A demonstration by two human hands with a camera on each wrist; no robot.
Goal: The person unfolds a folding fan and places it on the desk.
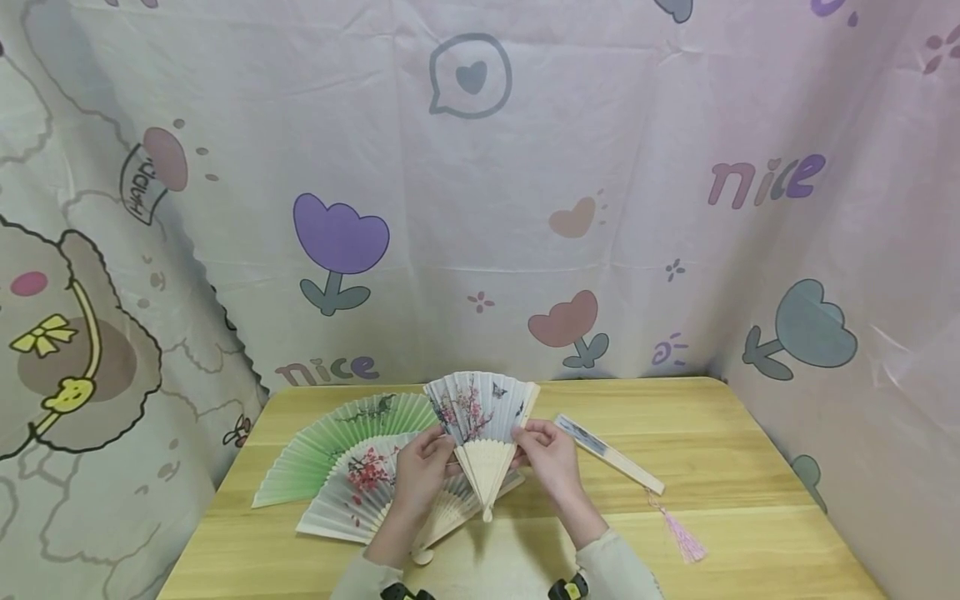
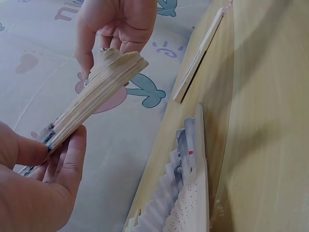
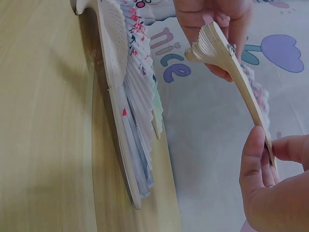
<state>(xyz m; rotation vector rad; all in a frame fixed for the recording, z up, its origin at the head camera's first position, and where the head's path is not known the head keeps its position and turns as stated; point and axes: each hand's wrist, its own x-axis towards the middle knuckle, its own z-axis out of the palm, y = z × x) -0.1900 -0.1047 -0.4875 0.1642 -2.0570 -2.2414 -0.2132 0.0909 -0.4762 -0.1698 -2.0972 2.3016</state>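
A white folding fan [image 1: 474, 404] with pink blossoms and a butterfly is partly spread, held up above the table. My left hand [image 1: 422, 468] pinches its left edge between thumb and fingers, and my right hand [image 1: 552, 457] pinches the right edge. The pale wooden ribs [image 2: 108, 79] narrow toward a pivot that points at me. Seen from the right wrist, the outer rib [image 3: 248, 96] runs between both hands. Behind my left hand, a spread white fan [image 1: 341, 500] with red blossoms overlaps a spread green fan [image 1: 300, 467]; my left arm hides part of the white one.
A folded fan [image 1: 615, 457] with a pink tassel [image 1: 684, 536] lies to the right of my right hand. The wooden table [image 1: 757, 500] ends at the back against a printed curtain [image 1: 480, 208], which also hangs at both sides.
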